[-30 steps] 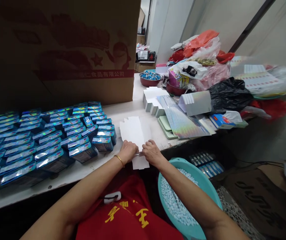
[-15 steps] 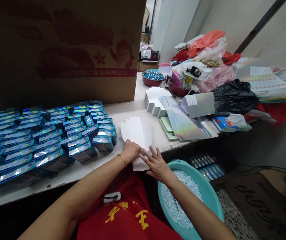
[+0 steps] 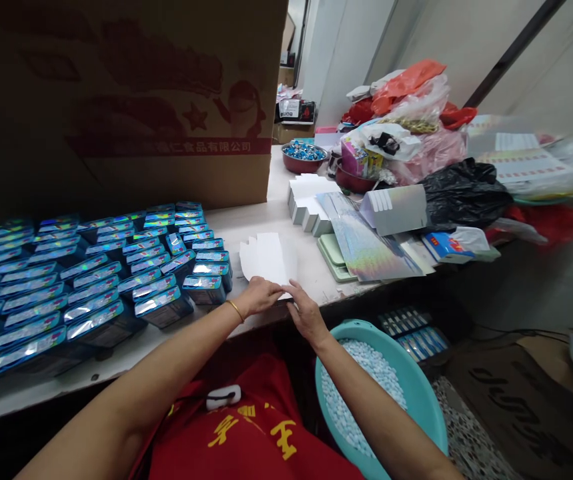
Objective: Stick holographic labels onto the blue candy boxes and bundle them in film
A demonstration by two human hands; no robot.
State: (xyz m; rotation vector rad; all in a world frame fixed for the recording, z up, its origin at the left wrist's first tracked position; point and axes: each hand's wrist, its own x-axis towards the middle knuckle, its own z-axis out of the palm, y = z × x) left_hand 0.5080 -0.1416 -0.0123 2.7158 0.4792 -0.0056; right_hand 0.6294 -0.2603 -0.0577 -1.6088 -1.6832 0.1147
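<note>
A flat white box blank (image 3: 267, 257) with cut flaps lies at the table's front edge, its lit side up. My left hand (image 3: 260, 296), with a gold bangle at the wrist, is closed on its near part, fingers bent over it. My right hand (image 3: 307, 312) meets the left at the blank's near right corner, its fingers closed against the folded edge. The fingertips of both hands nearly touch, and they cover the near end of the blank. To the left stand rows of finished blue boxes (image 3: 162, 305) with shiny tops.
A big brown carton (image 3: 176, 177) stands behind the blue boxes. Stacked white blanks (image 3: 311, 190), silvery sheets (image 3: 359, 247) and a pale green case (image 3: 333, 260) lie to the right. Below the table edge is a turquoise basin (image 3: 429, 400) of small wrapped pieces. Plastic bags (image 3: 466, 193) pile up behind.
The blank's near end, which hung toward me over the table edge, is now folded up out of sight. My right hand has gone from spread fingers to closed on the edge.
</note>
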